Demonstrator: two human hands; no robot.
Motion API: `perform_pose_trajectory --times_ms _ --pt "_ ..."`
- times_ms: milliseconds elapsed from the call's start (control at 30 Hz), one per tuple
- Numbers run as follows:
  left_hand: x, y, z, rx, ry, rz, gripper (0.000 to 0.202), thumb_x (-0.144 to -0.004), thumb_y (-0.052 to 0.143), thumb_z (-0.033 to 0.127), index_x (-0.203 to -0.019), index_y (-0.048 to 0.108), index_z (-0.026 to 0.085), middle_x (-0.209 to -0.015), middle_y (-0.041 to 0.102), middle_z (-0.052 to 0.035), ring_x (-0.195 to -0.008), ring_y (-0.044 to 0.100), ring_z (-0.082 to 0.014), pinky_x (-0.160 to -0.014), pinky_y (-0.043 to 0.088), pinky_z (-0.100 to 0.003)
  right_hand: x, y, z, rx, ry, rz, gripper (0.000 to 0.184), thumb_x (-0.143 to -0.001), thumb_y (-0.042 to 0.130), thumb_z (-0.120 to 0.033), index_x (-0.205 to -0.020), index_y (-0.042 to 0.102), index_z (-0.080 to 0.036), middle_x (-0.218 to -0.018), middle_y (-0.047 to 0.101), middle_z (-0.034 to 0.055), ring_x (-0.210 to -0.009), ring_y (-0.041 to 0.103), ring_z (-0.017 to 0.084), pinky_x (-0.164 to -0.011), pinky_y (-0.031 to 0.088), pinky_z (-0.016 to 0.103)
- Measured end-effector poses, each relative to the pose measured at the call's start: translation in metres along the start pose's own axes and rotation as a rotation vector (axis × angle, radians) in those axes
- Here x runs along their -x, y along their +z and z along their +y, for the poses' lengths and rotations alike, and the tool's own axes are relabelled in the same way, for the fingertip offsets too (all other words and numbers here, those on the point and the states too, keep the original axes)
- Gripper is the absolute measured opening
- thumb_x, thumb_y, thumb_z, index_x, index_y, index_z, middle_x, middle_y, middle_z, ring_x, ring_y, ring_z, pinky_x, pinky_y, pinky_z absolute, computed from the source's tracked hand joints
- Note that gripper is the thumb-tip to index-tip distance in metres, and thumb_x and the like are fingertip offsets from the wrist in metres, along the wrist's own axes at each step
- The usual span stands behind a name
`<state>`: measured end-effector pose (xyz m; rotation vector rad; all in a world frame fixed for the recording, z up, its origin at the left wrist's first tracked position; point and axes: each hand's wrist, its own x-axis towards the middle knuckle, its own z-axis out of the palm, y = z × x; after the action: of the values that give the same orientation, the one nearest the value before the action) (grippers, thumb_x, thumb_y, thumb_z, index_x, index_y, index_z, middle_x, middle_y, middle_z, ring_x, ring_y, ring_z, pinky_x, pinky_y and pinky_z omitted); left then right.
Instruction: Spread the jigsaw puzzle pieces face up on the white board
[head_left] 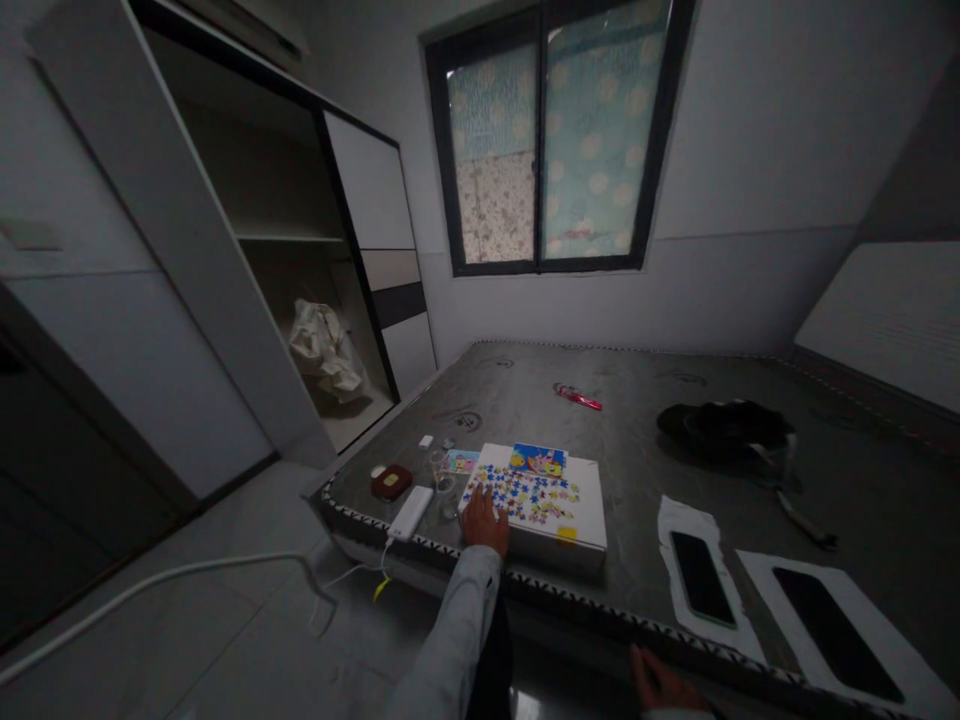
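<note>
My left hand (486, 522) rests at the left side of a flat white box (529, 528), its fingers spread over loose jigsaw puzzle pieces (538, 492). The pieces, mostly blue, yellow and pink, lie scattered across the box top. A colourful cartoon picture card (538, 460) lies at the box's far edge. Near its front right corner is a yellow patch (567, 534). Down by the mattress's front edge, my right hand (664, 685) is partly in view, its fingers loosely apart, with nothing visible in them.
The box stands on a grey mattress (525, 390). Left of it are a white power strip (411, 514), clear cups (445, 490), a brown round item (391, 482) and another card (463, 461). Two phones (703, 577) on white sheets, a dark cap (727, 432) and a red item (579, 397) lie elsewhere.
</note>
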<state>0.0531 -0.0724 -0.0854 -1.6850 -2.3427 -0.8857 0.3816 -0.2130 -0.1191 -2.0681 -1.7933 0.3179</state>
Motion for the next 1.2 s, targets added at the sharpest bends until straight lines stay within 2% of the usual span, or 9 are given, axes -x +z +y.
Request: perform_pose_trajectory --times_ms 167,367,533,733,900,967,1067,1200 --pt "-0.010 -0.012 -0.021 -0.073 -0.104 -0.043 0.060 -0.091 0.048 0.026 -0.150 0.048 0.017 -0.159 0.043 -0.0136 -0.147 0.040 -0.0286 -0.119 0.034 -0.050 -0.005 0.013 0.011 -0.028 0.029 -0.026 0.047 -0.089 0.037 -0.048 -0.093 0.082 -0.034 -0.096 0.082 0.0037 -0.087 0.077 0.031 -0.078 0.062 0.041" --pt "-0.017 -0.016 -0.037 -0.160 -0.081 -0.117 0.058 -0.093 0.045 0.027 -0.150 0.048 0.017 -0.158 0.045 -0.0122 -0.148 0.038 -0.0271 -0.121 0.032 -0.049 -0.006 0.027 0.020 -0.031 0.012 -0.028 0.045 -0.091 0.040 -0.045 -0.100 0.082 -0.031 -0.100 0.082 0.0062 -0.091 0.077 0.030 -0.080 0.062 0.039" --pt "-0.021 -0.014 -0.038 -0.188 -0.004 -0.160 0.056 -0.094 0.045 0.029 -0.149 0.050 0.017 -0.155 0.049 -0.0111 -0.146 0.041 -0.0267 -0.121 0.030 -0.048 -0.005 0.034 0.020 0.042 0.007 -0.014 0.052 -0.095 0.034 -0.047 -0.105 0.081 -0.028 -0.097 0.082 0.0080 -0.090 0.077 0.029 -0.077 0.060 0.036" --pt "-0.020 -0.012 -0.033 -0.168 0.043 -0.152 0.056 -0.092 0.048 0.029 -0.147 0.052 0.019 -0.150 0.055 -0.0086 -0.142 0.044 -0.0284 -0.121 0.030 -0.047 -0.003 0.033 0.025 0.045 -0.030 0.016 0.042 -0.092 0.040 -0.043 -0.098 0.081 -0.037 -0.097 0.082 0.0000 -0.086 0.077 0.024 -0.074 0.060 0.031" --pt "-0.015 -0.011 -0.022 -0.123 0.065 -0.131 0.057 -0.091 0.050 0.028 -0.148 0.052 0.021 -0.151 0.055 -0.0077 -0.144 0.043 -0.0285 -0.122 0.028 -0.048 -0.001 0.023 0.026 0.050 0.015 -0.014 0.049 -0.092 0.036 -0.045 -0.104 0.081 -0.029 -0.100 0.082 0.0072 -0.088 0.077 0.030 -0.075 0.061 0.038" --pt "-0.013 -0.010 -0.019 -0.107 0.075 -0.133 0.058 -0.091 0.050 0.028 -0.148 0.052 0.021 -0.152 0.054 -0.0081 -0.144 0.042 -0.0286 -0.121 0.029 -0.048 0.000 0.014 0.021 0.012 0.014 -0.016 0.046 -0.090 0.039 -0.045 -0.099 0.082 -0.032 -0.100 0.082 0.0067 -0.088 0.077 0.030 -0.077 0.061 0.039" --pt "-0.012 -0.010 -0.017 -0.092 0.077 -0.143 0.059 -0.091 0.051 0.029 -0.148 0.052 0.019 -0.152 0.054 -0.0089 -0.144 0.043 -0.0290 -0.121 0.030 -0.048 0.002 -0.003 0.012 -0.044 -0.004 -0.018 0.041 -0.086 0.045 -0.054 -0.092 0.081 -0.036 -0.099 0.082 0.0040 -0.087 0.077 0.030 -0.079 0.061 0.039" --pt "-0.013 -0.009 -0.020 -0.086 0.064 -0.110 0.060 -0.090 0.051 0.028 -0.149 0.050 0.019 -0.155 0.050 -0.0097 -0.144 0.042 -0.0292 -0.121 0.031 -0.048 0.004 -0.015 0.003 -0.051 0.006 -0.045 0.045 -0.086 0.041 -0.059 -0.092 0.080 -0.038 -0.093 0.082 0.0029 -0.084 0.077 0.028 -0.076 0.061 0.038"
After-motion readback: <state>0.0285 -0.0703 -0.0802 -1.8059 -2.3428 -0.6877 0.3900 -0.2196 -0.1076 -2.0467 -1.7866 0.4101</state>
